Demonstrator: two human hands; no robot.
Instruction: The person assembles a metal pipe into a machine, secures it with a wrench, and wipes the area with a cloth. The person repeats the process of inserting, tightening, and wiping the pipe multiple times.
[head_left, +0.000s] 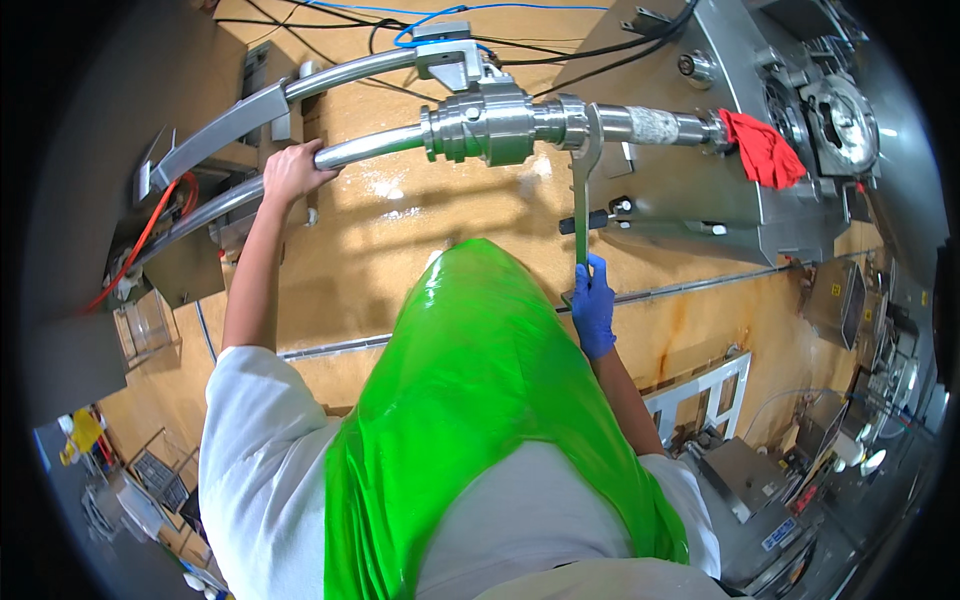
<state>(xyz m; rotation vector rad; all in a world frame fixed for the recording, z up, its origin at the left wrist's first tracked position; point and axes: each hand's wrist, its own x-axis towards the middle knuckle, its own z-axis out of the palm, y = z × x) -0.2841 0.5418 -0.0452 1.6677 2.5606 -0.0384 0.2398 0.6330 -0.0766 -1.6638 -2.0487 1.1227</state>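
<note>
My bare left hand [292, 172] is wrapped round a shiny steel pipe [375, 146] at the upper left. That pipe runs right into a thick steel coupling [490, 125] with several stepped rings. In a blue glove, my right hand [594, 308] grips the lower end of a long hook spanner [581, 205]. The spanner stands nearly upright, and its curved head lies against a ringed steel joint [570, 122] right of the coupling. Beyond the joint a steel tube [655, 126] with a whitish worn band continues to the machine.
A red cloth [763, 150] hangs at the tube's right end, beside a steel machine housing [680, 205]. A black-handled lever [590, 221] sits close to the spanner. Black and blue cables [540, 45] cross above the coupling. Below is a wet tan floor [370, 270] with a metal drain strip [690, 286].
</note>
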